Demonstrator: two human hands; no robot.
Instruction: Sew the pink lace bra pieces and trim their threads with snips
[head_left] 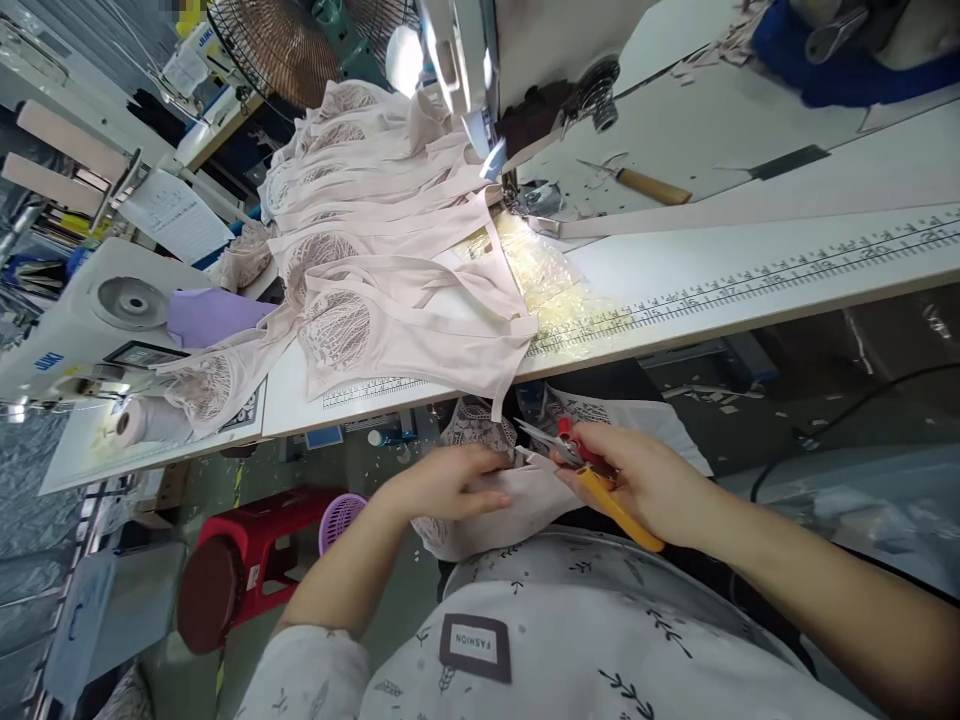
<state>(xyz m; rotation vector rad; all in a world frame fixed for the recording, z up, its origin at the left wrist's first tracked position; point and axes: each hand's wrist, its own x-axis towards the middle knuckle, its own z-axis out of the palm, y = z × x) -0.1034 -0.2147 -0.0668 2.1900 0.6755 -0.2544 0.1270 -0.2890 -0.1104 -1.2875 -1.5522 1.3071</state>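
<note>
A pale pink bra [525,505] with lace cups lies across my lap, below the table edge. My left hand [454,482] rests on its left part, thumb and fingers apart. Scissors [566,450] with red and orange handles are gripped in my right hand [634,480]. Their blades point up and left, close above the bra's upper edge and near my left fingertips. On the table just ahead lies a row of similar bras [420,340], overlapping and joined by straps near the sewing machine needle.
A sewing machine [525,60] stands over the white table, which has a printed ruler [720,295] along its front. A wooden-handled tool [652,187] lies right of the needle. Another sewing machine [75,310] is at left. A red stool [259,540] and purple basket [343,520] stand below.
</note>
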